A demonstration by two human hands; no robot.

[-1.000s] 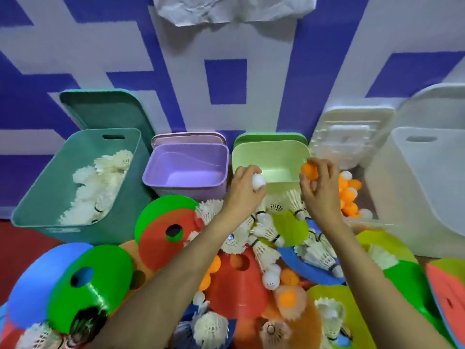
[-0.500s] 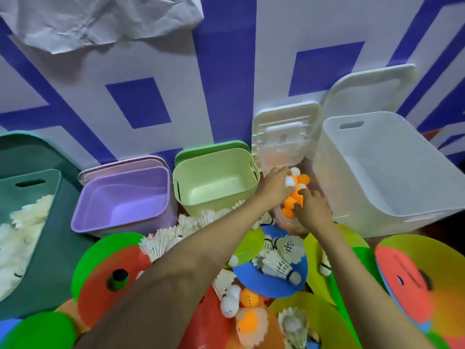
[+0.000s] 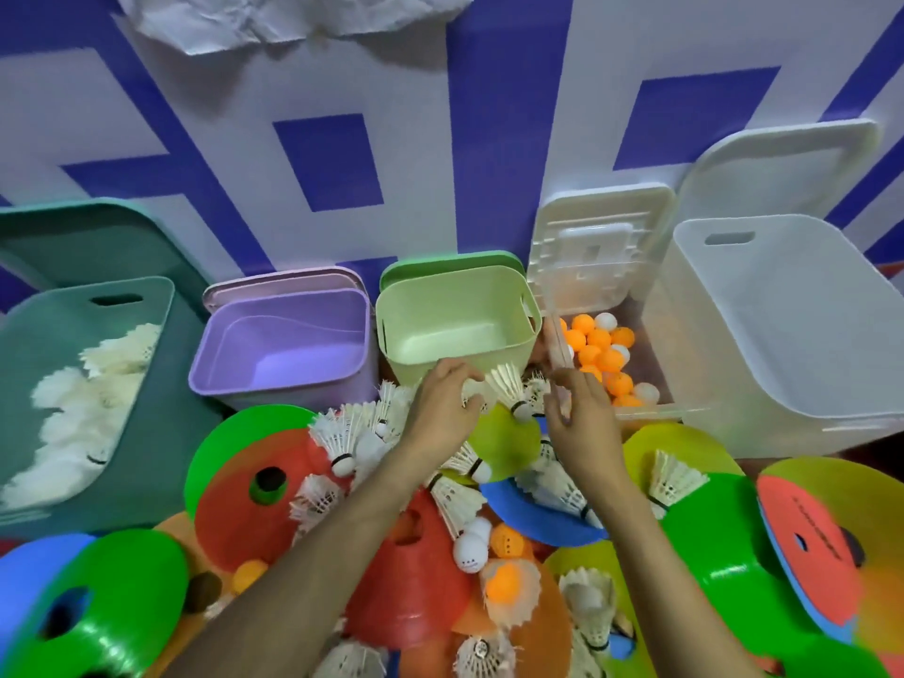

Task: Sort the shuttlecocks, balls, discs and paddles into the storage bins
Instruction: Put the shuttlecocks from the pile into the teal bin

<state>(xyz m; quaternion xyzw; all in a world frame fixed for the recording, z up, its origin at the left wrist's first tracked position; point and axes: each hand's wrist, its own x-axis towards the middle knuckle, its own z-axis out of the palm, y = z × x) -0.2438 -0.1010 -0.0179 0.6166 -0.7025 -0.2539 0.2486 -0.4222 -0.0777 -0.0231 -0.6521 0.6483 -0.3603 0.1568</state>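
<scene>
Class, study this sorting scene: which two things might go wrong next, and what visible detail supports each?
1. The left hand grips a shuttlecock beside the light green bin; the dark green bin holding shuttlecocks is at the left, so it may land wrongly.
2. A white ball rests against a red cone beside the left forearm; a nudge may roll it away.

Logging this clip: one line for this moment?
left hand: at shuttlecock, grip unclear | right hand: open, empty | clear bin: orange and white balls
</scene>
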